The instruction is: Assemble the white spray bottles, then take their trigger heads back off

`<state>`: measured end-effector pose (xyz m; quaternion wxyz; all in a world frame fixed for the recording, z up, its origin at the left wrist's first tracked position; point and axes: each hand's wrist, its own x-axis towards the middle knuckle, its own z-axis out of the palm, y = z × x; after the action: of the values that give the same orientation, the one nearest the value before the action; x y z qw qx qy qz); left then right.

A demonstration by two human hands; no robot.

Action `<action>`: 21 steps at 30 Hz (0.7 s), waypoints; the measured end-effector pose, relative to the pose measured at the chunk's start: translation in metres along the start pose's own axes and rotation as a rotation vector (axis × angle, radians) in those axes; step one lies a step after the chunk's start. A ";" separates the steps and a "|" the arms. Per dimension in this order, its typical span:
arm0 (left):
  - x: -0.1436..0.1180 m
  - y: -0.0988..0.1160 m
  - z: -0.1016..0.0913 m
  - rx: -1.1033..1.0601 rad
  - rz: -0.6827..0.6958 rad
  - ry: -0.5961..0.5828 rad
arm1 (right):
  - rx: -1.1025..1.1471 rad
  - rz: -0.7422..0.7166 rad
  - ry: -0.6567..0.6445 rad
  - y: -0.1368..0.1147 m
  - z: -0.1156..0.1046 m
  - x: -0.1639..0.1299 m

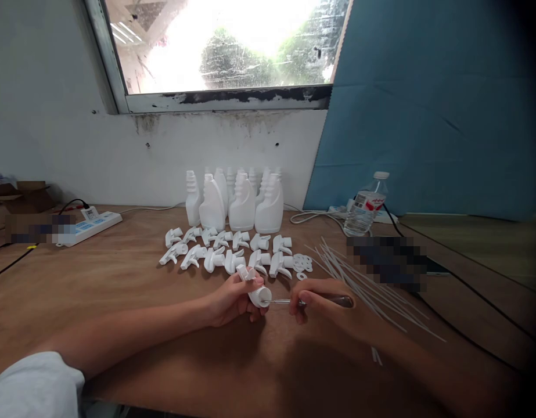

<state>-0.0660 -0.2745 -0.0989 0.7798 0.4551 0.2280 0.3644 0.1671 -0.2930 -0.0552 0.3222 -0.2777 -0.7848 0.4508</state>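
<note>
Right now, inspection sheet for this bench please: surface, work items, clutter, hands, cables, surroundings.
Surface: brown wooden table, worn, no spills seen.
Job's things: white spray head in the left hand; thin clear tube meeting its collar; two rows of loose trigger heads; group of white bottles upright behind; pile of tubes; small white rings.
Clutter: clear water bottle; cardboard box.
Hands: left hand gripping the spray head; right hand pinching the tube.
Cables: power strip with black cord; white cable; black cable on the right.
Surroundings: window, stained wall, blue panel.
</note>
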 end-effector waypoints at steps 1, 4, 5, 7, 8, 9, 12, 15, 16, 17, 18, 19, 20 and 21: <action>0.000 0.000 -0.001 -0.007 0.001 0.004 | -0.018 -0.017 -0.003 0.000 0.000 0.000; 0.002 0.000 -0.003 -0.023 0.002 -0.001 | -0.071 -0.032 -0.012 0.001 0.001 0.000; 0.002 0.000 -0.003 -0.030 -0.001 -0.001 | -0.093 -0.037 -0.017 0.002 0.001 0.000; 0.003 0.001 -0.003 -0.054 -0.013 0.009 | -0.152 -0.066 -0.026 0.003 0.002 -0.001; 0.003 0.002 -0.003 -0.071 -0.025 0.017 | -0.191 -0.093 -0.032 0.003 0.002 -0.002; 0.003 0.002 -0.003 -0.090 -0.036 0.023 | -0.235 -0.122 -0.043 0.004 0.003 -0.003; 0.004 0.003 -0.004 -0.146 -0.059 0.034 | -0.331 -0.193 -0.080 0.004 0.005 -0.004; 0.004 0.004 -0.005 -0.163 -0.065 0.031 | -0.377 -0.273 -0.103 0.004 0.007 -0.003; 0.004 0.004 -0.005 -0.161 -0.067 0.028 | -0.395 -0.320 -0.111 0.004 0.008 -0.002; 0.004 0.004 -0.005 -0.158 -0.067 0.023 | -0.422 -0.371 -0.120 0.004 0.008 -0.001; 0.004 0.004 -0.005 -0.156 -0.066 0.017 | -0.457 -0.424 -0.124 0.003 0.008 0.000; 0.004 0.004 -0.005 -0.153 -0.065 0.011 | -0.499 -0.471 -0.121 0.003 0.008 0.001; 0.003 0.004 -0.004 -0.148 -0.063 0.003 | -0.543 -0.503 -0.115 0.002 0.009 0.001; 0.003 0.004 -0.004 -0.139 -0.061 -0.003 | -0.583 -0.523 -0.101 0.002 0.009 0.001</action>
<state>-0.0681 -0.2686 -0.0978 0.8207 0.3932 0.2148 0.3545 0.1600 -0.2962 -0.0598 0.2946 -0.1256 -0.9391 0.1249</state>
